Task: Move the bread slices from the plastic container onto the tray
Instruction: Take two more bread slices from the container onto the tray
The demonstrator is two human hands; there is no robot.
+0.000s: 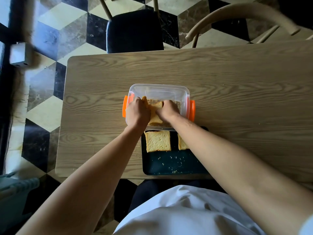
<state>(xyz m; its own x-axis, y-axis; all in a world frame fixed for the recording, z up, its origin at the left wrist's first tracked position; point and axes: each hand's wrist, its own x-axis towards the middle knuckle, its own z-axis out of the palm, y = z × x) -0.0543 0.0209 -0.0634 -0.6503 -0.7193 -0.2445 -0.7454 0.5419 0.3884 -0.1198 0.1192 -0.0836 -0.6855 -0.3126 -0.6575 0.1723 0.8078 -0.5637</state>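
A clear plastic container point(159, 89) with orange side clips sits mid-table, holding bread slices point(155, 114) and crumbs. Both hands reach into it. My left hand point(137, 112) grips a slice standing on edge at the container's left side. My right hand point(166, 110) is closed on a flat slice in the middle. Just in front of the container lies a dark tray point(171, 163). One bread slice point(158, 141) lies on the tray's far left, and a second slice point(182, 143) beside it is partly hidden under my right forearm. Crumbs dot the tray.
The wooden table point(237, 85) extends far to the right. A dark-cushioned chair point(133, 31) stands beyond the far edge, and a curved wooden chair back point(240, 14) is at the upper right. Tiled floor shows to the left.
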